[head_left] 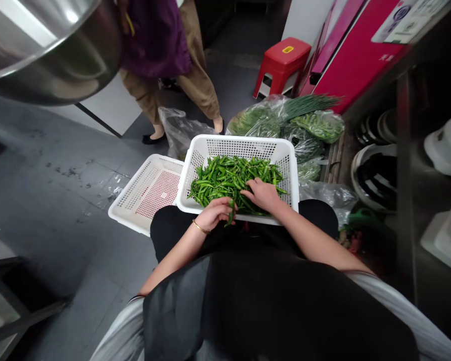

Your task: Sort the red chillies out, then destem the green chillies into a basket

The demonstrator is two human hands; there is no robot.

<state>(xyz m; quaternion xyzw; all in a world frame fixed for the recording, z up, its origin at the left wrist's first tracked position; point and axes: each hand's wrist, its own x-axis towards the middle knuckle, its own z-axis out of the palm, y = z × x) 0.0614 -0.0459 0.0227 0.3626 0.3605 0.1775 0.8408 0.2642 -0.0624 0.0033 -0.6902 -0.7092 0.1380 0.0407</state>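
Leftward, tray (160, 193): beside the lap (171, 228), presumably for reach.
Left hand (216, 213): pinches one pepper (230, 213) near the basket's (240, 147) rim, seemingly separating it.
Basket: across the lap, likely keeping the peppers (223, 175) close.
Right hand (263, 194): fingertips among peppers; grip, can't tell.

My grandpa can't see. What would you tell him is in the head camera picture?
A person's left hand holds a green pepper while the right hand reaches among many more peppers in a white basket in front. A second basket sits to the left; bagged greens and a red stool are beyond.
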